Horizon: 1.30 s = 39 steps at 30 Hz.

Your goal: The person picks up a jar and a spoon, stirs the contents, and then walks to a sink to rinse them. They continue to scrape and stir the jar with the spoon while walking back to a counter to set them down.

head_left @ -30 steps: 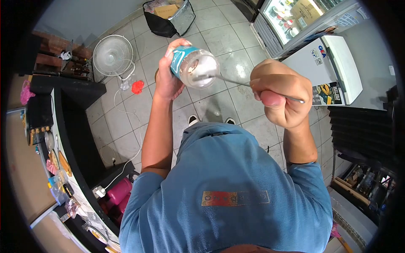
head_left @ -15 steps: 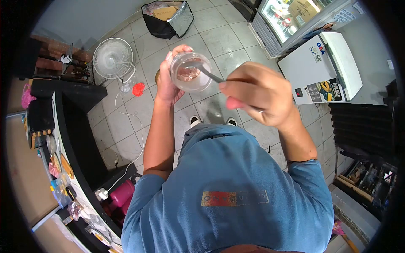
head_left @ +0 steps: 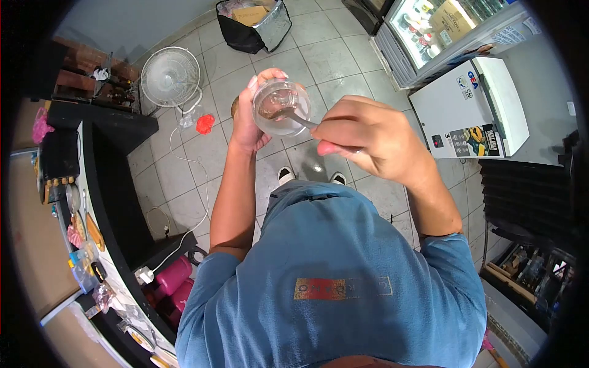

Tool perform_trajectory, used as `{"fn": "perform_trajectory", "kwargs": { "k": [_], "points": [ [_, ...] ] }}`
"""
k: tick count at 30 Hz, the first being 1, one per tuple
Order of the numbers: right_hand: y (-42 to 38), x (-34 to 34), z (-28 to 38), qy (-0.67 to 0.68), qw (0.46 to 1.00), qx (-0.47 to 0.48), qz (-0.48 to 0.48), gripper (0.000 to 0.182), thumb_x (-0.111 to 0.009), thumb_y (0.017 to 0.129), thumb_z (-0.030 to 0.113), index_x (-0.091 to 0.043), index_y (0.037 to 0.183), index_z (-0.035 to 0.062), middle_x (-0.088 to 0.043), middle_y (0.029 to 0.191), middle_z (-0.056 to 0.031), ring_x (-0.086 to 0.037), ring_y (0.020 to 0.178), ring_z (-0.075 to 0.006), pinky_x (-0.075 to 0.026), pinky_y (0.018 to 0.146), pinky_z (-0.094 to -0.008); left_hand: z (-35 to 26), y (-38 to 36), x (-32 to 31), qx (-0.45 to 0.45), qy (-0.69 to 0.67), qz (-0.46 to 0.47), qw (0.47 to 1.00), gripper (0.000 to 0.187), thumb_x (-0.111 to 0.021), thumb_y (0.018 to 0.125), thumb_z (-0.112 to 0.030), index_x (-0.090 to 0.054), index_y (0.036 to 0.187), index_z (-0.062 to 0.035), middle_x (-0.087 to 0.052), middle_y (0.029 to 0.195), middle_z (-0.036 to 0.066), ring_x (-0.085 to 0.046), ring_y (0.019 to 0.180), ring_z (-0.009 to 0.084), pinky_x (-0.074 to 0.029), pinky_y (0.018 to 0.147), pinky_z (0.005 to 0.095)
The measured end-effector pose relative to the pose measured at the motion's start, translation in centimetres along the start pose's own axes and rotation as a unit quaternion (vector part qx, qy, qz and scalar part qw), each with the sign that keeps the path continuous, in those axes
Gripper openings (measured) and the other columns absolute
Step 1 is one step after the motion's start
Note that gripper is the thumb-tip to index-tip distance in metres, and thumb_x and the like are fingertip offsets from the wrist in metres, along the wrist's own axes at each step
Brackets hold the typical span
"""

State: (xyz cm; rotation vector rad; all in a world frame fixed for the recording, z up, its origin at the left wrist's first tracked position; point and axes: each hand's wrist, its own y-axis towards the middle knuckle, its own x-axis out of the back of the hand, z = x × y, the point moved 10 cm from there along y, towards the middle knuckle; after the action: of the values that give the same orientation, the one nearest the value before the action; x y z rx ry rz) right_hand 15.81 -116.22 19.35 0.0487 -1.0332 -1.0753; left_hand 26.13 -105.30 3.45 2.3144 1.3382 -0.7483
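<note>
A clear plastic cup [head_left: 287,128] is tilted so its round mouth faces me, high over the tiled floor. My left hand [head_left: 246,113] is wrapped around the cup's left side, fingertips showing past the far rim. My right hand [head_left: 377,138] pinches the handle of a grey spoon [head_left: 300,119] between thumb and fingers. The spoon's head reaches inside the cup, near its left inner wall. A little brownish tint shows around the spoon's head; the rest of the cup looks see-through.
On the left run a black-and-white counter [head_left: 92,202] with utensils and bags. Beyond it stands a white fan [head_left: 170,76], its cord crossing the floor near a red plastic bag [head_left: 205,124]. An insulated bag [head_left: 254,30] sits ahead. To the right are a lit display fridge [head_left: 423,37] and a white chest freezer [head_left: 457,110].
My right hand has shifted slightly left and lower, and the spoon's head sits lower in the cup. The reddish-brown patch seen in the cup before is much less visible. The view has shifted slightly.
</note>
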Motion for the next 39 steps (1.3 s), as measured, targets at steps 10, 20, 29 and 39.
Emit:
{"fn": "perform_trajectory", "kwargs": {
  "k": [10,20,29,39],
  "points": [
    [0.4,0.6,-0.3,-0.005,0.999,0.011,-0.036,0.02,-0.074,0.079,0.014,-0.073,0.096,0.0049,-0.067,0.088,-0.0091,-0.065,0.074,-0.026,-0.051,0.065,-0.0345,0.4,0.5,-0.4,0.012,0.011,0.017,1.0,0.044,-0.028,0.104,-0.048,-0.05,0.116,-0.0113,-0.062,0.106,0.025,-0.066,0.09,0.0268,-0.058,0.073,0.0359],
    [-0.4,2.2,0.8,-0.08,0.99,0.055,-0.099,0.027,-0.077,0.073,0.011,-0.071,0.097,-0.0003,-0.063,0.084,-0.0085,-0.061,0.069,-0.0265,-0.049,0.061,-0.0345,2.0,0.9,-1.6,0.113,-0.044,-0.052,0.991,0.046,-0.033,0.103,-0.047,-0.05,0.121,-0.0078,-0.059,0.104,0.012,-0.063,0.076,0.0221,-0.051,0.056,0.0307],
    [-1.5,3.0,-0.4,-0.093,0.991,0.033,-0.087,0.027,-0.077,0.074,0.012,-0.07,0.098,0.0011,-0.062,0.084,-0.0098,-0.061,0.071,-0.0272,-0.049,0.062,-0.036,3.0,2.3,-2.8,0.13,-0.006,0.001,0.991,0.044,-0.032,0.104,-0.046,-0.049,0.123,-0.0094,-0.06,0.097,0.01,-0.058,0.068,0.0187,-0.042,0.049,0.0295],
    [-4.1,4.6,-2.3,-0.113,0.972,-0.045,-0.202,0.026,-0.077,0.072,0.009,-0.068,0.096,0.0055,-0.058,0.079,-0.0049,-0.059,0.068,-0.0223,-0.049,0.06,-0.0349,4.3,4.6,-4.1,0.08,0.063,0.034,0.994,0.04,-0.03,0.106,-0.041,-0.048,0.127,-0.0119,-0.056,0.113,0.005,-0.06,0.089,0.0132,-0.052,0.066,0.029]
  ]
}}
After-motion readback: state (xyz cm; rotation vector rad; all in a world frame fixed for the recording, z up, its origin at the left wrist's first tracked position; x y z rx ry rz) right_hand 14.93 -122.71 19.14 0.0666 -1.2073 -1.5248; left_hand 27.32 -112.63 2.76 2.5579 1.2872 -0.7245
